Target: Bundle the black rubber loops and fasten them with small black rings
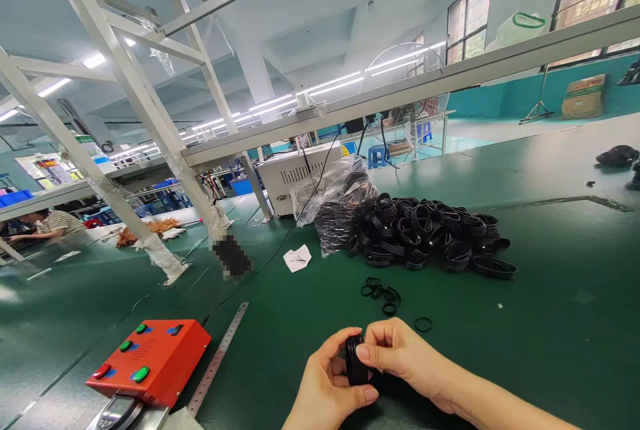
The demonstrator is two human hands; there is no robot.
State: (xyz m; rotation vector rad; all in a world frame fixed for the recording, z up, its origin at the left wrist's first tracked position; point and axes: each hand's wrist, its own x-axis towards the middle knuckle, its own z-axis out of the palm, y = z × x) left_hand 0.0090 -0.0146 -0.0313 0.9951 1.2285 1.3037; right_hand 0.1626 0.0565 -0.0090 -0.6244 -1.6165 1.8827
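My left hand (pixel 325 387) cradled a ribbed black ring (pixel 356 360) from below, and my right hand (pixel 405 350) pinched it from above, so both were closed on it, just above the green bench mat (pixel 555 323). That one ring, held edge-on between my fingers, was the work in hand, though my grip hid part of it. Small black O-rings (pixel 379 292) lay at 12 o'clock, and a single O-ring (pixel 423 325) sat at 2 o'clock. Farther out at 1 o'clock was a heap of black ribbed rings (pixel 430 233), with a clear plastic bag (pixel 333 207) of similar black pieces at 12 o'clock. A steel ruler (pixel 217 357) and a red control box (pixel 150 360) lay at 9 o'clock.
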